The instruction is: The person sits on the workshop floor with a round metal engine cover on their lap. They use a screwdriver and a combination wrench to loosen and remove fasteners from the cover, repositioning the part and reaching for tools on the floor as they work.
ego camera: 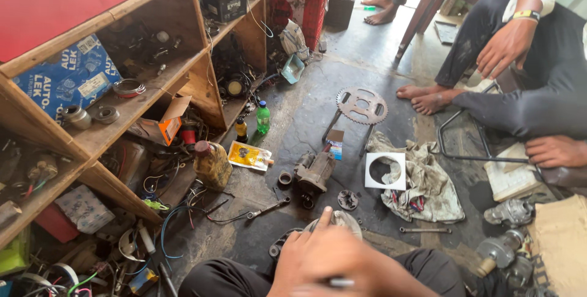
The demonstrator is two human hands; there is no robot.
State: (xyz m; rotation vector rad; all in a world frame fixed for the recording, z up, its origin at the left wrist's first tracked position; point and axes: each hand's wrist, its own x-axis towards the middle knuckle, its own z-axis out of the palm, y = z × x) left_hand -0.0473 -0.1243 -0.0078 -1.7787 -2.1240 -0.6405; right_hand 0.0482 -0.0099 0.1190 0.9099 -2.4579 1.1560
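On the floor (318, 107), the motor part (313, 172) lies ahead of the hand (318, 257). Left of it stands a jug (212, 163) beside the shelf (116, 119); right lies a rag (428, 187), a sprocket (361, 105) beyond, perhaps propped.

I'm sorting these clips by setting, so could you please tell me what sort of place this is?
Most likely a small motor repair workshop, worked on the floor. A toothed sprocket, a greasy starter motor and a spanner lie on the stained concrete, beside wooden shelves crammed with parts and wires.
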